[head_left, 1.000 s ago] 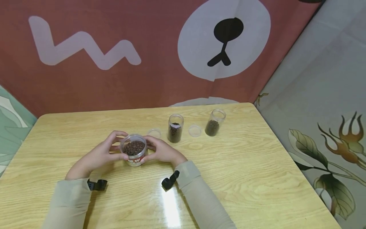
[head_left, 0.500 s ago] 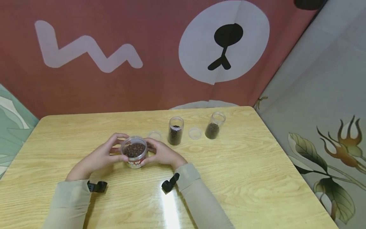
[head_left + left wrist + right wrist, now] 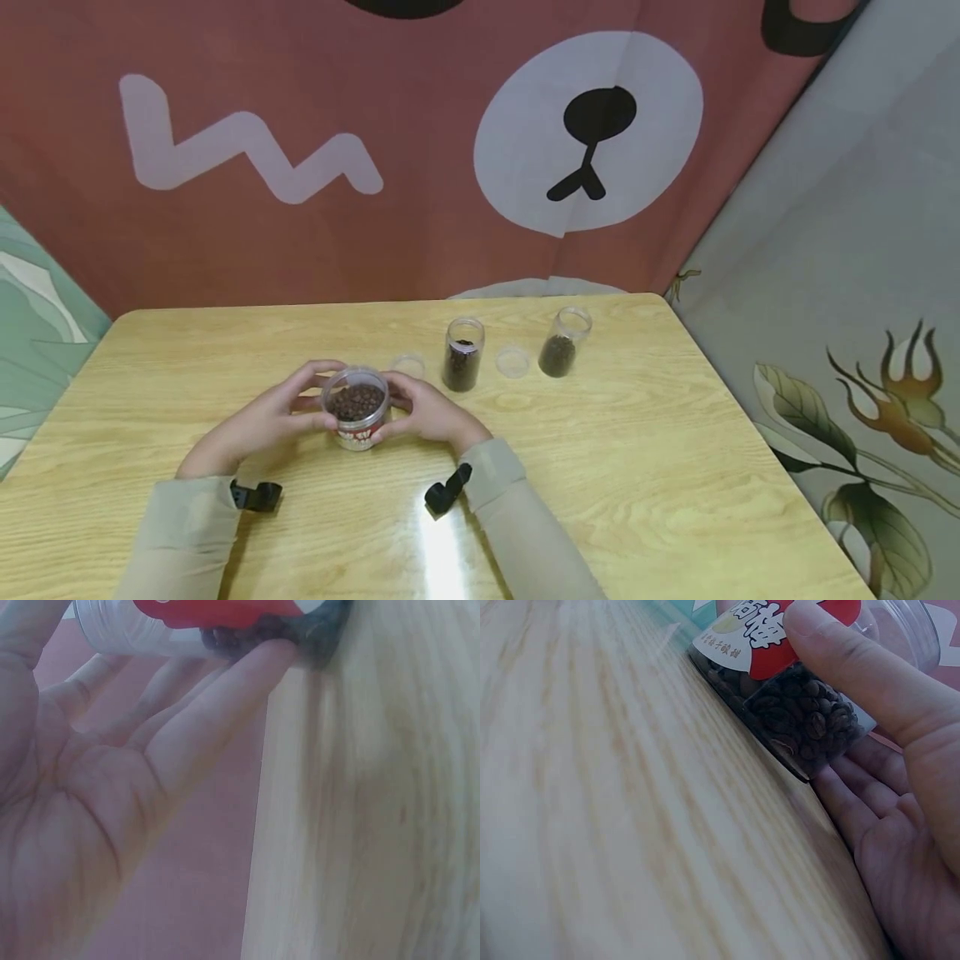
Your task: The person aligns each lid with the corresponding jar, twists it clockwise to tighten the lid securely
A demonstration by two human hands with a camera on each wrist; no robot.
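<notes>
An open clear plastic jar [image 3: 361, 436] with a red and white label stands on the table, partly filled with brown beans [image 3: 357, 402] that look like coffee beans. My left hand [image 3: 273, 418] holds its left side, thumb at the front and fingers around the back. From the other side my right hand [image 3: 433, 414] grips it, its thumb lying over the label [image 3: 761, 634] in the right wrist view. Dark beans [image 3: 806, 712] show through the wall there. In the left wrist view, only part of the jar [image 3: 217, 613] appears, above the left hand [image 3: 97, 772].
Behind and right of the hands, two taller lidless clear jars, a nearer one [image 3: 463, 367] and a farther one [image 3: 573, 322], hold dark contents. Clear round lids lie flat: one [image 3: 513, 362] between those jars, another [image 3: 409, 365] behind the right hand. The wooden table [image 3: 637, 467] meets a curtain [image 3: 300, 250].
The head view has tilted up slightly, so everything sits lower in it. Both hands keep their hold on the jar, which stays in place.
</notes>
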